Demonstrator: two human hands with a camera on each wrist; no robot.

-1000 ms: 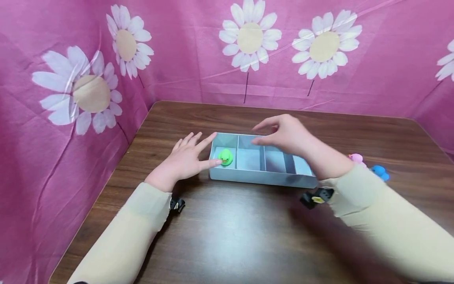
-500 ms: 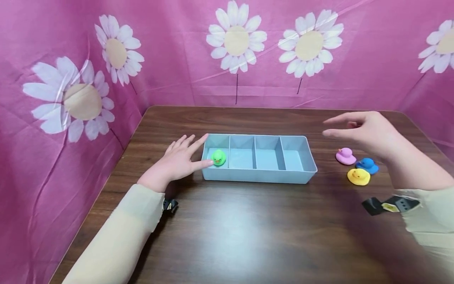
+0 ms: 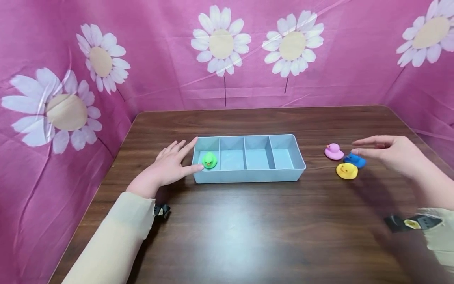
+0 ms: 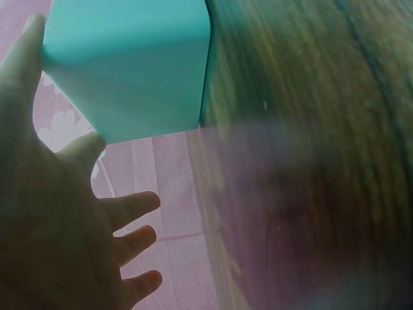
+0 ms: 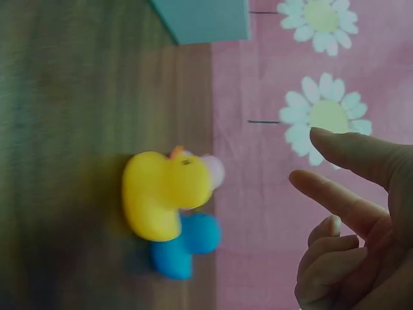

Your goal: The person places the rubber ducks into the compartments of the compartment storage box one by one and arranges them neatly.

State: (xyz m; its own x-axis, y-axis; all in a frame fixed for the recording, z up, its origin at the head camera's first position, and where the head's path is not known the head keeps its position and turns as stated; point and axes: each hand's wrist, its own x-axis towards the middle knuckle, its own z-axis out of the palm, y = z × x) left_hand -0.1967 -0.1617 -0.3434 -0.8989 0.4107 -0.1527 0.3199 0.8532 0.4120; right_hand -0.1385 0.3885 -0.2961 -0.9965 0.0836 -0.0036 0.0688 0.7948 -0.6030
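A pale blue box [image 3: 248,176] with several compartments stands on the table, a green rubber duck [image 3: 209,160] in its leftmost one. My left hand [image 3: 164,167] is spread at the box's left end, thumb and forefinger at its rim; the left wrist view shows them against the box's end wall [image 4: 142,97]. My right hand [image 3: 393,154] hovers by the ducks on the right, thumb and forefinger apart with nothing between them. Nearest its fingertips is a blue duck [image 3: 355,160]. A yellow duck [image 3: 347,171] sits in front of that one, and a pink duck [image 3: 333,151] behind to the left.
The brown wooden table [image 3: 234,236] ends at a pink cloth [image 3: 159,79] with daisies, which hangs along the back and sides. A dark camera is strapped at each wrist, the right one [image 3: 413,223] low over the table.
My right hand has moved from above the box to the right, then down beside the ducks. The left hand stays at the box's end. The head view has shifted right.
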